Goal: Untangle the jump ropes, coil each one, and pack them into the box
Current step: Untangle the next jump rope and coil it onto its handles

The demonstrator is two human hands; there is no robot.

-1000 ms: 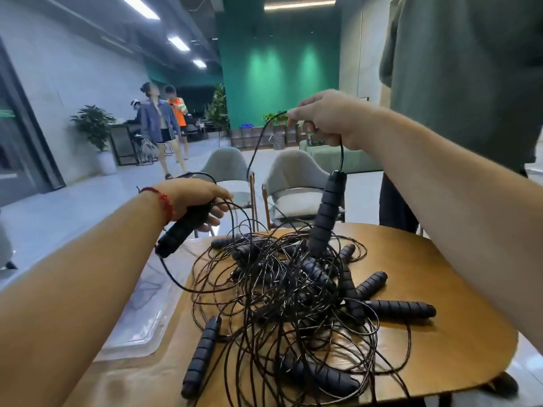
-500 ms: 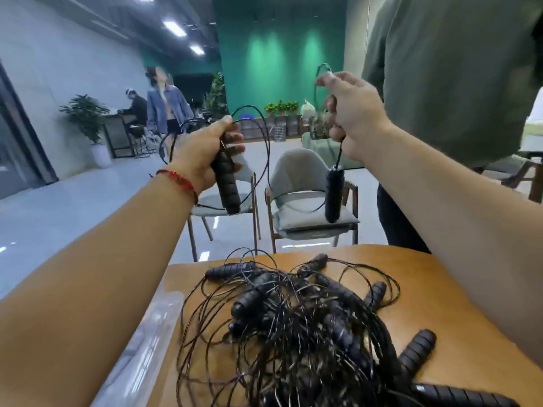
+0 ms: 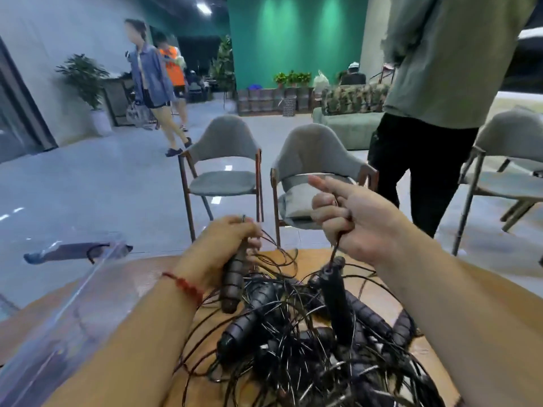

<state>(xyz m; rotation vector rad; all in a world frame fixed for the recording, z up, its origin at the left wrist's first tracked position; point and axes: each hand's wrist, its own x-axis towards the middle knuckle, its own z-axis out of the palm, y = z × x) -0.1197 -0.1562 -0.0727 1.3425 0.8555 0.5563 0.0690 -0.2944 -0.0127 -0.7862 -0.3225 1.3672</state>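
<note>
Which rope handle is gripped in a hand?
The handle in the left hand. The right hand pinches only a cord above a dangling handle; the rest lie in the tangle.

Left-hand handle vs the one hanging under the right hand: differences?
Grip: the left hand grips its black ribbed foam handle directly, around the top; the right hand holds only the thin black cord, so the second black ribbed handle hangs below, untouched. Lower end: the gripped handle ends at the edge of the tangled rope pile; the hanging one dips into it. Shared: both black, ribbed, roughly upright.
</note>
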